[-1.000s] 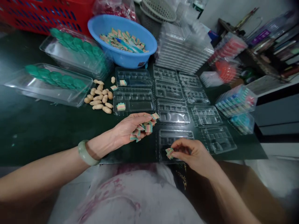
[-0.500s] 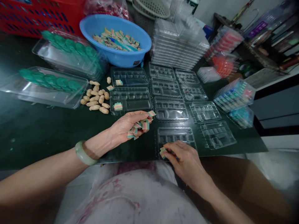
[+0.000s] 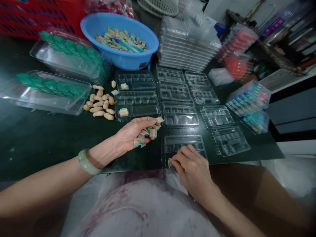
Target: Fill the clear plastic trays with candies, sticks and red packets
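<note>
While a small striped pc (image 3: 170, 162) sits at the near L corner of the near tray (image 3: 184, 141), R hand (image 3: 194, 168) has its grip clamped on it, thumb vs. fingers; can't tell if pc touches the tray, as fingers hide part of both. L hand (image 3: 138, 131), w/ its grip closed round a bunch of striped pcs (image 3: 153, 133), hangs just L of that tray, one pc poking out at the fingertips. L wrist wears a pale green bangle (image 3: 89, 163).

Near tray lies close to the front edge of the table (image 3: 61, 141); R wrist & forearm are out past that edge. Strip of table btwn L hand & near tray, another btwn near tray & the R-column tray (image 3: 230, 141); wide stretch of table L of the L hand.

Containers: front L tray (image 3: 145, 110) has a few striped pcs in its L comp.; back L tray (image 3: 143, 86) likewise. Loose pc (image 3: 115, 92) & peanuts (image 3: 98, 103) just L of them. Behind: blue basin (image 3: 118, 59) w/ a heap of striped pcs plus a blue item (image 3: 128, 46), then stacked clear containers (image 3: 187, 46) to its R. Far L: clear boxes w/ green discs (image 3: 51, 85), red basket (image 3: 49, 19) behind.
</note>
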Demonstrator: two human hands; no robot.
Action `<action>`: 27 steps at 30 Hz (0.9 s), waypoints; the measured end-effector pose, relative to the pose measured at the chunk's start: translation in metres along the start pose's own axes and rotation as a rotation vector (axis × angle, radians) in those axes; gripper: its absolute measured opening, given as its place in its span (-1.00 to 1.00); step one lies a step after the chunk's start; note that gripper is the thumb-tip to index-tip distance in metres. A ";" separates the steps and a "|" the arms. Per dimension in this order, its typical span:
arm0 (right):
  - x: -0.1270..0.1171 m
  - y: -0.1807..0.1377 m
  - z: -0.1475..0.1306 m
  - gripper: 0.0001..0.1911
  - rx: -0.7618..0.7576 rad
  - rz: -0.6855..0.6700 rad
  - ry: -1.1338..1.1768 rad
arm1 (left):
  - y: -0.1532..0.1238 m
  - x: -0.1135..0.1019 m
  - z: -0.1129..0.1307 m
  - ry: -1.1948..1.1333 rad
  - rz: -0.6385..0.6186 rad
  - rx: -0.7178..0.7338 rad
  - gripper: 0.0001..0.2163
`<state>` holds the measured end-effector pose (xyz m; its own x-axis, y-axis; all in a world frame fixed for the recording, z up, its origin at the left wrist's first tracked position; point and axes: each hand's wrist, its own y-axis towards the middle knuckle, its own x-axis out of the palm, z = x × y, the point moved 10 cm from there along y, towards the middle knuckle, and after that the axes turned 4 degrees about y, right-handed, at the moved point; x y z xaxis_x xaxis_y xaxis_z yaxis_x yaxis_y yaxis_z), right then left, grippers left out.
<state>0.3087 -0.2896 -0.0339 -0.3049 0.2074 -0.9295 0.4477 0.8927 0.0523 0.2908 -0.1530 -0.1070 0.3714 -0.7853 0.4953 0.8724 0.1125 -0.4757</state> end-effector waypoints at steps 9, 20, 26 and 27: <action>0.002 0.006 0.002 -0.80 -0.037 -0.035 0.008 | -0.004 0.001 0.004 0.041 0.032 0.015 -0.80; -0.034 0.034 0.015 -0.80 0.097 0.126 0.465 | -0.009 0.008 0.005 0.130 0.001 0.034 -0.79; -0.006 0.080 0.024 -0.80 0.186 0.019 0.850 | -0.012 0.016 0.010 0.206 -0.046 0.063 -0.79; -0.001 0.083 0.026 -0.80 0.203 0.000 0.903 | -0.012 0.016 0.010 0.197 -0.037 0.061 -0.80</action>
<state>0.3678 -0.2265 -0.0378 -0.8061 0.5173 -0.2875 0.5608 0.8228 -0.0920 0.2889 -0.1604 -0.0859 0.2746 -0.8930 0.3567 0.9039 0.1133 -0.4124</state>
